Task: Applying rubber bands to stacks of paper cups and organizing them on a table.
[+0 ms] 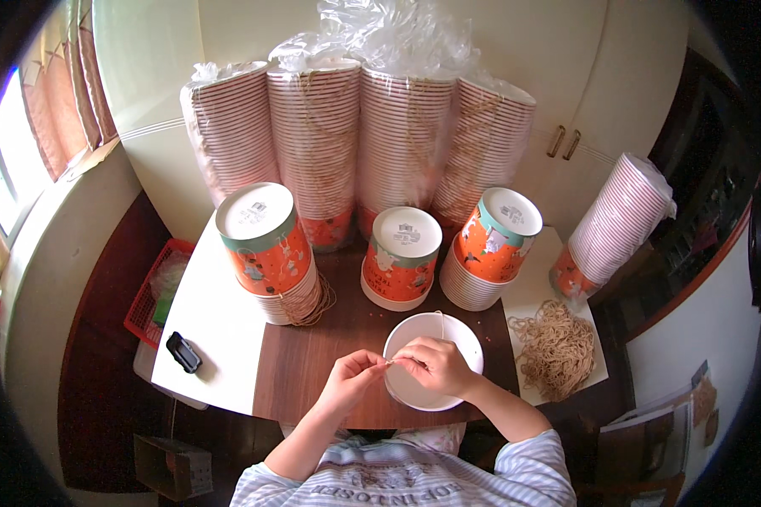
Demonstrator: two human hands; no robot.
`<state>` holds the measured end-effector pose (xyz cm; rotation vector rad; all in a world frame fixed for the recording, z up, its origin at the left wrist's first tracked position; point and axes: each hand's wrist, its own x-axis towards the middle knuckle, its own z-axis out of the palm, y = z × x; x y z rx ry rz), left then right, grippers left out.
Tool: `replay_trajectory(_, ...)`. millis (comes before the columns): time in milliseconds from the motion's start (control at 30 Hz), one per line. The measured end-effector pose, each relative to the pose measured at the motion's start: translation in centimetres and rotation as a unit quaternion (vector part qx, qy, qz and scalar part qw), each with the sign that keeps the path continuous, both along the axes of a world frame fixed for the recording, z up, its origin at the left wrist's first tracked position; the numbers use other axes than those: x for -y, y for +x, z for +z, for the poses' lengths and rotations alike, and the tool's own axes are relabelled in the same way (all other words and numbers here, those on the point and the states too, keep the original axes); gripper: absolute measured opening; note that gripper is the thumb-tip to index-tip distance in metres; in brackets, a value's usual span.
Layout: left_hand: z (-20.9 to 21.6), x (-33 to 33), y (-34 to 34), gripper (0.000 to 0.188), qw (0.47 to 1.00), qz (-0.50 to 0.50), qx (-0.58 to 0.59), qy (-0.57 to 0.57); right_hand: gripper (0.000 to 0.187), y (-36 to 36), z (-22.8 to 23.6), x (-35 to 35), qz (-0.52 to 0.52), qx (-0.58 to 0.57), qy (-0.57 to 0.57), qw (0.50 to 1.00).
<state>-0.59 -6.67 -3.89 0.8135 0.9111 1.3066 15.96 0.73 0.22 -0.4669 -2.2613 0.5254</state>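
Both of my hands are closed in a pinch, fingertips meeting over the left rim of a white paper bucket (404, 394). My left hand (353, 376) holds a small piece of tan cord just outside that rim. Above the bucket's opening, my right hand (435, 365) pinches the same cord, mostly hidden by the fingers. A thin length of cord (440, 318) shows at the bucket's far rim. The bucket stands mouth up near the table's front edge, its inside white.
Three upside-down stacks of orange buckets (402, 275) stand behind, cords hanging at the left one (271, 262). Tall bagged stacks (317, 144) line the back; another (613, 224) leans at right. Tangled cord (556, 351) lies right, a black object (183, 352) left. A red basket (144, 296) sits beyond the table.
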Motion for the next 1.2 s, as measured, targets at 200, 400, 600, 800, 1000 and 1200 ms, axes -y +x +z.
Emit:
replay_trajectory(200,-0.3,-0.3,-0.4,0.01,0.999,-0.006,-0.032,0.017,0.006,-0.1,0.0,0.0,0.011,-0.006,-0.008,1.0)
replay_trajectory(400,-0.2,-0.4,0.1,0.011,0.997,0.032,-0.055,0.04,0.006,0.0,-0.1,0.0,0.004,0.002,-0.017,1.0)
replay_trajectory(600,0.6,-0.2,0.5,0.01,0.983,0.073,-0.157,0.058,0.005,0.0,-0.2,0.0,-0.013,0.02,-0.036,0.999)
replay_trajectory(800,0.3,-0.2,0.7,0.008,0.974,0.126,-0.161,0.094,0.004,0.0,-0.3,0.0,-0.013,0.03,-0.047,0.998)
replay_trajectory(1000,0.1,-0.3,0.7,0.008,0.973,0.129,-0.167,0.098,0.005,0.1,-0.8,-0.1,0.002,0.056,-0.068,0.996)
replay_trajectory(1200,-1.0,-0.6,0.3,0.006,0.951,0.141,-0.245,0.122,0.006,0.2,-0.4,-0.2,0.041,0.085,-0.098,0.991)
